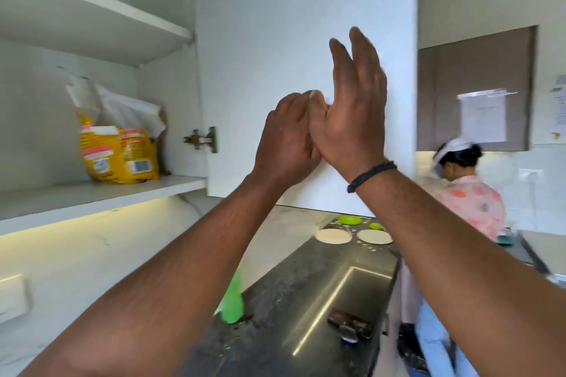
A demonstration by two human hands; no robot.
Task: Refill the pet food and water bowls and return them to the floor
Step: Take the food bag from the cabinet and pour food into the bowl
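Pet food, one yellow bag [118, 148] with its white top crumpled open, stands on the lower shelf [92, 196] of the open wall cupboard at far left; a second, bare shelf [92, 9] sits above it. A metal hinge [202, 139] joins the cupboard to its white door [306, 40], which is swung open. Both forearms rise from the bottom edge towards that door. The left hand [286, 144] is held upright in front of the door, its fingers [301, 101] curled together at the top and tucked against the thumb side of the other hand; whether they pinch anything cannot be told. The right hand [355, 119], touching it, stands upright with fingers [361, 52] straight, slightly spread and pointing up; one dark band [372, 176] circles its wrist. Below, on the dark bench [275, 300], stands one green bottle [232, 304], blurred. Farther back lie two pale flat discs [333, 236] and two green items [349, 219]. A sink [346, 300] is set into the bench. At far right another person [468, 202] stands bent over.
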